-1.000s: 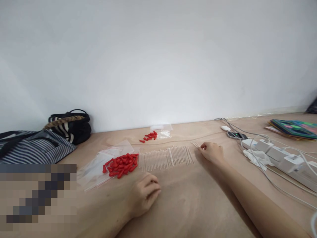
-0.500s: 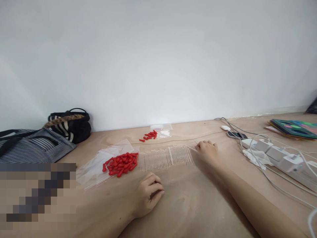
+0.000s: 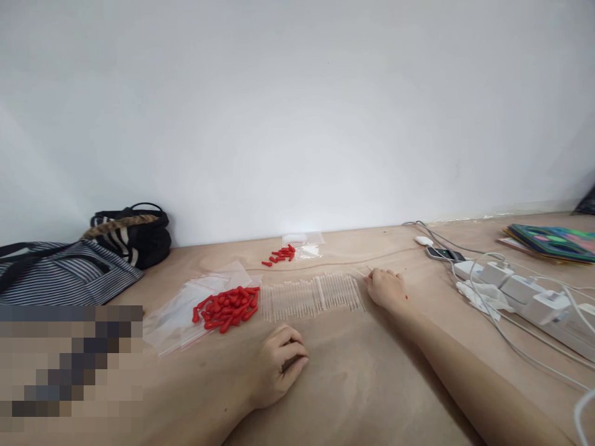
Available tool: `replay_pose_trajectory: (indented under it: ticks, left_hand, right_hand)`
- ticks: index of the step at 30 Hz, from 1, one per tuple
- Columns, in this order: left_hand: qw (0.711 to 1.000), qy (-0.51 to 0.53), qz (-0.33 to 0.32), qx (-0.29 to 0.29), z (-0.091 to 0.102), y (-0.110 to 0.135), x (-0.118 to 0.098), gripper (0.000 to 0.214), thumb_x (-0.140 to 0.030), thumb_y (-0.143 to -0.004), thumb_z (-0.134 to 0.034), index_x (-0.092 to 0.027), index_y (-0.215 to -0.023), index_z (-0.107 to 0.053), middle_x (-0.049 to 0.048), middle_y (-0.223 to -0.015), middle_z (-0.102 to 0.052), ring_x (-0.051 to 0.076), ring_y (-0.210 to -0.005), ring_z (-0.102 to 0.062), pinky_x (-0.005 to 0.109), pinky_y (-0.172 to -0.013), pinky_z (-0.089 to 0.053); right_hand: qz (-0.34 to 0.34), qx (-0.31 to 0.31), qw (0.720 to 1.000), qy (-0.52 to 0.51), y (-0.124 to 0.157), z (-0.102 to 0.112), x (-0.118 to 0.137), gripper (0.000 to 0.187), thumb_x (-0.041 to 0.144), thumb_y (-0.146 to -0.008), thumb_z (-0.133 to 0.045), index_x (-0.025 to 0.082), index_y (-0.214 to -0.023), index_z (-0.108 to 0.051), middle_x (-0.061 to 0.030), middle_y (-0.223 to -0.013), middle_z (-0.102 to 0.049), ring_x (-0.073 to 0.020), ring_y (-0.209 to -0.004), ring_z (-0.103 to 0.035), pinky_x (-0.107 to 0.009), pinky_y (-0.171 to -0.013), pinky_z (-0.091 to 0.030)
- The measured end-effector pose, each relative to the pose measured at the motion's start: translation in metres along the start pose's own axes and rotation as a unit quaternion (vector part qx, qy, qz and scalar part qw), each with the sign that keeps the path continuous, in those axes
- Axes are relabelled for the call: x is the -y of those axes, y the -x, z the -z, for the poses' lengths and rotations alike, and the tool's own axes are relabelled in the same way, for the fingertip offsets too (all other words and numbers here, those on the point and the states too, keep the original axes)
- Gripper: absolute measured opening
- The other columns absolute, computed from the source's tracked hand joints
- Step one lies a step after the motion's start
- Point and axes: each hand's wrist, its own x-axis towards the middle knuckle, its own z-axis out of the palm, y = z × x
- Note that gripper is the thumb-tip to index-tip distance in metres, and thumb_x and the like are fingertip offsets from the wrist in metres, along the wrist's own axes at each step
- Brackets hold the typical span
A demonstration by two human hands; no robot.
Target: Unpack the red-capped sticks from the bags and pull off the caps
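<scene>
A row of thin clear plastic tubes (image 3: 312, 295) lies side by side across the middle of the wooden tabletop (image 3: 353, 371). My right hand (image 3: 387, 288) rests at the row's right end, its fingers curled and pinching the end tubes. My left hand (image 3: 277, 363) lies nearer to me with the fingers loosely curled in; whether it holds anything is hidden. Left of the tubes lies a pile of small red caps (image 3: 227, 307), partly on clear zip bags (image 3: 186, 310). A smaller heap of red caps (image 3: 281, 254) sits farther back beside another clear bag (image 3: 304, 244).
Two striped bags (image 3: 69, 272) stand at the left against the white wall. On the right are white power adapters (image 3: 520, 288) with trailing cables, a phone (image 3: 444, 253), a small white case (image 3: 423, 240) and a stack of colourful books (image 3: 553, 240).
My right hand has slid left, from beside a few stray tubes to the right end of the row, and its fingers have curled. My left hand has hardly moved.
</scene>
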Motion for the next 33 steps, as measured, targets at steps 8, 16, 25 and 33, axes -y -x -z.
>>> replay_pose_trajectory:
  ticks: [8,16,25,33]
  left_hand:
    - [0.996,-0.053,0.045,-0.062,0.002,-0.002,0.007,0.019,-0.018,-0.084,-0.045,-0.019,-0.098,-0.059,0.0051,-0.088,-0.062,0.015,-0.079,-0.060,0.026,-0.071,-0.051]
    - [0.993,-0.076,0.021,-0.091,-0.003,-0.003,0.021,0.022,-0.025,-0.089,-0.042,-0.020,-0.104,-0.058,0.0045,-0.086,-0.064,0.014,-0.078,-0.063,0.023,-0.070,-0.051]
    - [0.993,-0.078,0.050,-0.077,0.001,-0.005,0.017,0.020,-0.020,-0.088,-0.041,-0.018,-0.090,-0.061,0.0031,-0.078,-0.062,0.012,-0.070,-0.060,0.022,-0.064,-0.049]
    - [0.987,-0.149,0.007,-0.057,-0.002,0.001,0.014,0.024,-0.020,-0.089,-0.039,-0.017,-0.081,-0.061,0.0019,-0.068,-0.058,0.011,-0.060,-0.055,0.021,-0.055,-0.043]
  right_hand:
    - [0.094,0.059,0.838,-0.534,0.039,-0.003,0.046,0.029,0.047,-0.077,-0.050,0.019,-0.084,-0.050,-0.0022,-0.075,-0.061,-0.0153,-0.068,-0.058,-0.027,-0.063,-0.043]
    - [0.083,0.288,0.651,-0.697,0.091,-0.011,0.085,0.034,0.045,-0.059,-0.073,0.017,-0.069,-0.056,0.0003,-0.065,-0.064,-0.0126,-0.065,-0.059,-0.027,-0.068,-0.043]
    - [0.382,-0.023,0.867,-0.320,0.074,-0.004,0.065,0.022,0.039,-0.081,-0.053,0.023,-0.085,-0.067,-0.0036,-0.080,-0.067,-0.0146,-0.072,-0.055,-0.031,-0.067,-0.033]
    - [0.537,-0.177,0.822,-0.069,0.084,-0.013,0.074,0.024,0.019,-0.085,-0.043,0.016,-0.065,-0.056,-0.0005,-0.058,-0.053,-0.0128,-0.064,-0.039,-0.031,-0.064,-0.020]
